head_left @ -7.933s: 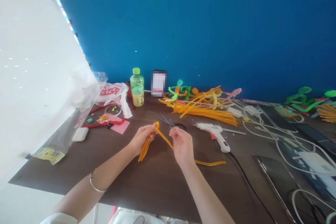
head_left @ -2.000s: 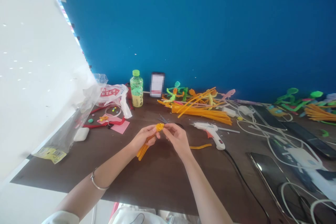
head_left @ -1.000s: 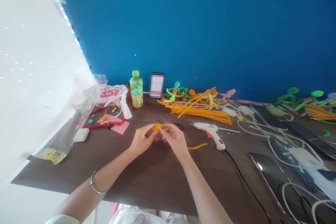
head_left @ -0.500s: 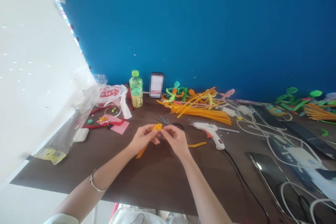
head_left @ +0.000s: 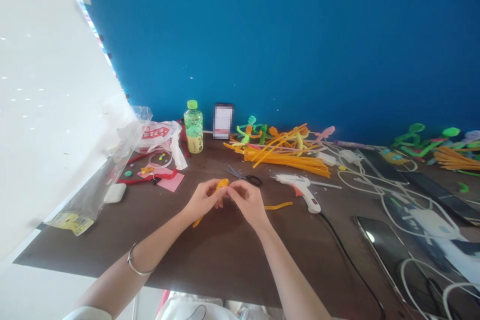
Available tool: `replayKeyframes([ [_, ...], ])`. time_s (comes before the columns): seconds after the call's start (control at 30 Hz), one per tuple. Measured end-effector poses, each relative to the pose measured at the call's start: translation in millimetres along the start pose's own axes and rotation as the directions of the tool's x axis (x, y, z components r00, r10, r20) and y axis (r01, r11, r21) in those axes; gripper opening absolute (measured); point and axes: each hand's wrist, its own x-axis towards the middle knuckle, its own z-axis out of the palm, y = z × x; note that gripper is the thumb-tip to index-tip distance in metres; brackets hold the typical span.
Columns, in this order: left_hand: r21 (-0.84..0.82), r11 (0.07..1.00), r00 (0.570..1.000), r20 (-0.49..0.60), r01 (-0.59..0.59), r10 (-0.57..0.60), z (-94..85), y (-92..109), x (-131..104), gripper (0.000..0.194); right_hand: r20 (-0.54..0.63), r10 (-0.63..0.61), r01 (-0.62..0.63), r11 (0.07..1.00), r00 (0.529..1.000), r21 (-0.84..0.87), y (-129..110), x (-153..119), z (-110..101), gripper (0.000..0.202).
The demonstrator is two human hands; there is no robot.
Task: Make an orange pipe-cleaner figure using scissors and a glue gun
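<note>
Both hands meet over the dark brown table (head_left: 225, 260) on a bundle of orange pipe cleaners (head_left: 222, 183). My left hand (head_left: 201, 200) grips the bundle, whose loose ends (head_left: 197, 221) stick out below the palm. My right hand (head_left: 247, 201) pinches the wound orange top of the bundle with fingertips touching the left hand's. A short orange pipe cleaner piece (head_left: 278, 205) lies just right of my right hand.
Scissors (head_left: 245, 177) and a white glue gun (head_left: 303, 191) lie just beyond the hands. A pile of orange pipe cleaners (head_left: 292, 157) and small figures sit at the back. A green bottle (head_left: 193, 126), plastic bags (head_left: 157, 135), phones (head_left: 390, 252) and white cables (head_left: 412, 210) fill the sides.
The long orange strand trailing from my right hand has been wound onto the bundle's top. Both hands have closed together, and a short cut piece now lies on the table.
</note>
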Motion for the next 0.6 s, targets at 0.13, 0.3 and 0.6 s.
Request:
replayKeyframes([
  [0.13,0.056,0.998,1.000,0.007,-0.014,0.014,2.7,3.8,-1.9,0.037,0.020,-0.017,0.017,1.000,1.000,0.010,0.9,-0.5,-0.7,0.018],
  [0.3,0.045,0.999,1.000,0.023,-0.009,0.008,4.7,6.8,-3.5,0.034,0.049,-0.038,0.037,0.999,0.998,0.025,0.3,-0.6,-1.6,0.018],
  [0.6,-0.025,0.999,0.998,0.060,0.022,-0.020,5.0,3.0,-3.5,0.036,0.023,-0.111,0.113,0.985,0.994,-0.127,-3.3,-3.3,-4.9,0.018],
])
